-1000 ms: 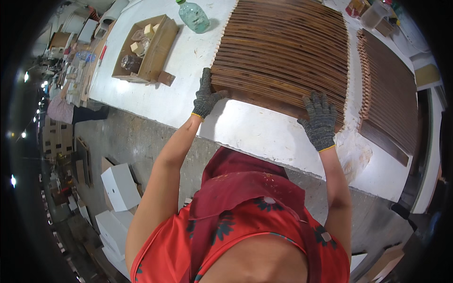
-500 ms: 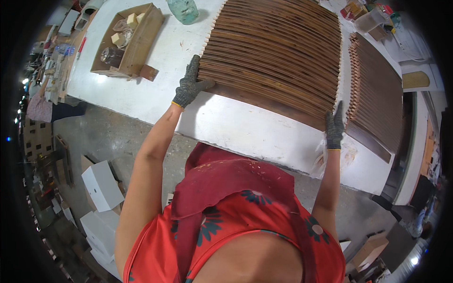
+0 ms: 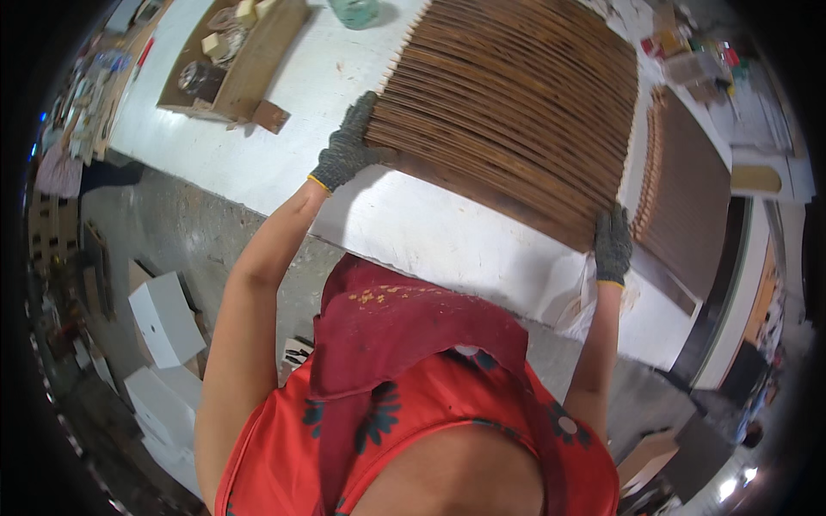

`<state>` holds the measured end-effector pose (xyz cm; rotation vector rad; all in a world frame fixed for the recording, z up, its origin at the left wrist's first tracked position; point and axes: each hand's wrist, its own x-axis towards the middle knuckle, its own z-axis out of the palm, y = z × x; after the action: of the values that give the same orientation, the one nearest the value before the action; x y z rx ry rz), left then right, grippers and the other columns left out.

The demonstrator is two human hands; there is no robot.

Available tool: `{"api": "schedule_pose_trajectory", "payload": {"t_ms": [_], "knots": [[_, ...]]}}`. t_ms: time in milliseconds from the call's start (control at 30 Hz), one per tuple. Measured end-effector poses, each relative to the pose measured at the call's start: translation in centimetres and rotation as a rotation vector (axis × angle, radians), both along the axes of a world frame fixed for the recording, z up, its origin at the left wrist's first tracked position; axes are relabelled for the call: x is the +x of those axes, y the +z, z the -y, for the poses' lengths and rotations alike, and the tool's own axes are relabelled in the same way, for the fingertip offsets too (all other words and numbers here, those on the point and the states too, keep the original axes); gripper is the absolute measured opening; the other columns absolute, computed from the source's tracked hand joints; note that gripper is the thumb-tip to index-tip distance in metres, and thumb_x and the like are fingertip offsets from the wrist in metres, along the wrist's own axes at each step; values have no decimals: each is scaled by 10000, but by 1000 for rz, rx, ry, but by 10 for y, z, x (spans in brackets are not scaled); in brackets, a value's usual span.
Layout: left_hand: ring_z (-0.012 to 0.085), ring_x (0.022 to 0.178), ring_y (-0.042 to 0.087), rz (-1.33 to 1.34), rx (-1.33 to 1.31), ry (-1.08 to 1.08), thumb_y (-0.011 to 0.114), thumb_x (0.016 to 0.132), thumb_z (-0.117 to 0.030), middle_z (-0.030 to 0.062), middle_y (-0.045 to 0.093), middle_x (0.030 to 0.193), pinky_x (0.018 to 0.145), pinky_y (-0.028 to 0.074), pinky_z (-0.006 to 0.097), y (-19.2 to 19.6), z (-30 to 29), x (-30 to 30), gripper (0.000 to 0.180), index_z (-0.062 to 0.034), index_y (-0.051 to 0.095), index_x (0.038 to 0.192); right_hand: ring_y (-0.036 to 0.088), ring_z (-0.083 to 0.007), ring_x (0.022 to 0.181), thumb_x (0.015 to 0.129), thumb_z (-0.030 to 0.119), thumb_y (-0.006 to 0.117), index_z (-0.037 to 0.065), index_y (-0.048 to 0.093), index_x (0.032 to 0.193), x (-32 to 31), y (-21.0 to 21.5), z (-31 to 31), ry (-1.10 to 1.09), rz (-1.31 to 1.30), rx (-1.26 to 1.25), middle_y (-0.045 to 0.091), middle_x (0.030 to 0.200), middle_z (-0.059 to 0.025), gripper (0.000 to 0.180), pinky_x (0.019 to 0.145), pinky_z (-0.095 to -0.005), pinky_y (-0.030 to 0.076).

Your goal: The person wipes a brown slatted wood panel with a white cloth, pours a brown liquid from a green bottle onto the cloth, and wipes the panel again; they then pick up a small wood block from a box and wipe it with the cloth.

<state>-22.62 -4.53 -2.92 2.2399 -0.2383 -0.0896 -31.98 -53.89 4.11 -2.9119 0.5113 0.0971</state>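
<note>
You have two gloved hands on one slat pack (image 3: 508,112), with a second pack (image 3: 688,185) to its right; the slats lie too close to count. Left of them are one open box (image 3: 267,64), showing three pale blocks (image 3: 215,45) and one dark jar (image 3: 200,79), then one brown block (image 3: 270,117) just outside it and one greenish bottle (image 3: 354,10), cut off by the upper rim. The first pack lies flat on the white worktop (image 3: 447,219), straight ahead of you: long, dark-streaked brown slats side by side, pale tips lining both ends. Your left hand (image 3: 346,150) is at its near left corner, the grip spread, fingers straight along the tips and thumb out along the front slat. Your right hand (image 3: 613,245) is at the near right corner, the grip loosely extended, fingers straight along that side. A bare strip runs between the front slat and the worktop's near edge, a wider patch lies toward the box, and only a narrow gap divides the packs.
</note>
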Motion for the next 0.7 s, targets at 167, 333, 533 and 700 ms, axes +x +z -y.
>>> {"api": "schedule_pose_trajectory", "payload": {"t_ms": [167,333,533,700], "knots": [[342,1408,260,3,50,17,865,602,-446,165,295,1520,1164,247,414,10,3,0,1134,-128,244,1495,309,-394,1380,923,280,572,53,413,1421,51,53,-50,343,600,-148,383,1468,-204,570,1125,-485,253],[405,1423,185,7,130,3,844,610,-489,164,267,1536,1174,197,454,19,10,2,1137,-126,238,1501,304,-364,1382,924,383,551,70,347,1454,98,-6,-146,587,396,-150,351,1482,-199,649,1120,-519,232],[361,1404,267,86,81,28,870,572,-464,153,349,1498,1179,188,442,11,5,-3,1157,-97,265,1487,223,-350,1423,960,438,467,91,272,1490,135,6,-155,540,82,-111,261,1533,-188,663,1120,-570,184],[297,1373,360,264,-3,7,888,542,-437,144,407,1465,1178,193,439,10,7,0,1134,-79,328,1461,204,-346,1434,964,448,447,89,269,1492,209,20,-152,428,424,-121,257,1538,-183,663,1125,-554,185]]}}
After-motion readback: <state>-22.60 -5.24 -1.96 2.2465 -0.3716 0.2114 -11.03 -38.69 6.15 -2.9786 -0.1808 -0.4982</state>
